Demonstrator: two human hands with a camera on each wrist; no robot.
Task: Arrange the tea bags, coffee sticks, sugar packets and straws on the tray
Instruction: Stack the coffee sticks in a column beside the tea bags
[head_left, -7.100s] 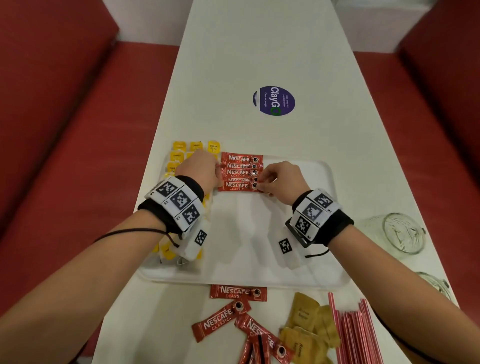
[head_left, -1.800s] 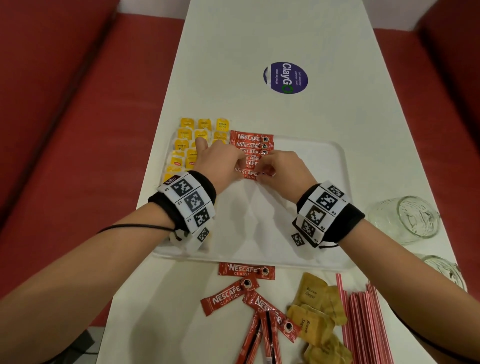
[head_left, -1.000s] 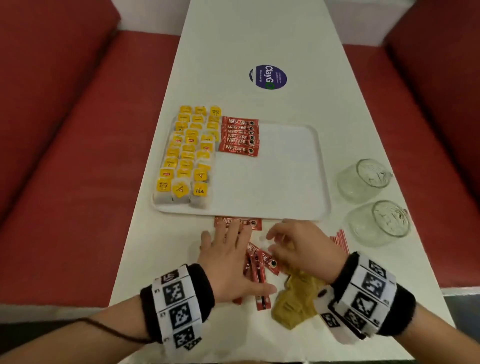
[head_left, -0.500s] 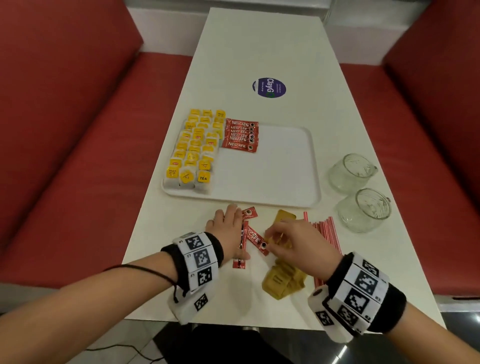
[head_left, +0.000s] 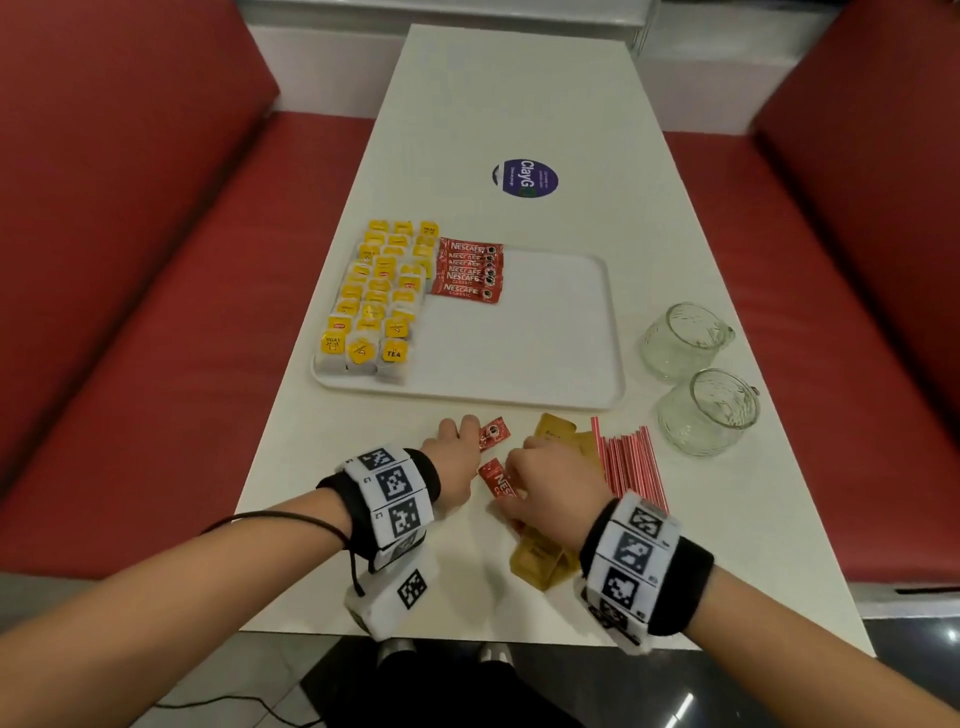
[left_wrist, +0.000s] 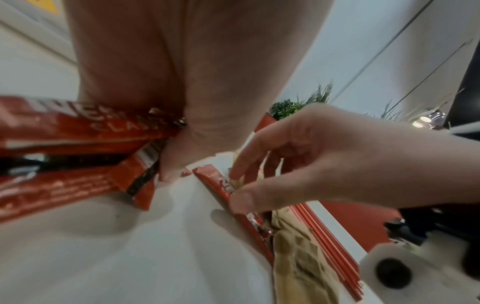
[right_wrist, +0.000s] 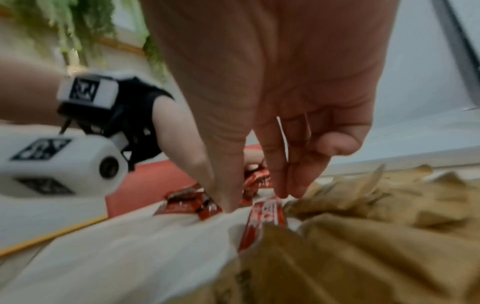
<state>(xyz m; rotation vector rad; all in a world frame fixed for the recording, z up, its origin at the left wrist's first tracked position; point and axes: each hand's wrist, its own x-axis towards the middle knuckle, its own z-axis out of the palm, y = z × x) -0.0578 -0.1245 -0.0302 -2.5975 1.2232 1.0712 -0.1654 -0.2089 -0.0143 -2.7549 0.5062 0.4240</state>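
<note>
The white tray (head_left: 519, 343) carries yellow-tagged tea bags (head_left: 379, 296) in columns on its left and a stack of red coffee sticks (head_left: 470, 270) at its far middle. In front of the tray, loose coffee sticks (head_left: 493, 432) lie on the table. My left hand (head_left: 460, 441) covers several of them, its fingers curled over the bunch (left_wrist: 78, 127) and its thumb (left_wrist: 168, 164) down on the table. My right hand (head_left: 522, 470) pinches one coffee stick (left_wrist: 221, 185) between thumb and fingers (right_wrist: 280, 185). Brown sugar packets (head_left: 548, 564) lie partly under it, and red straws (head_left: 628, 462) lie just right of it.
Two empty glass cups (head_left: 683, 340) (head_left: 709, 410) stand right of the tray. A round purple sticker (head_left: 524, 178) is on the far tabletop. Red benches (head_left: 130, 312) run along both sides, and the table's near edge is close behind my wrists.
Both hands left the stack on the tray and came back to the loose pile. The left hand closed over several sticks; the right one took a pinch on a single stick.
</note>
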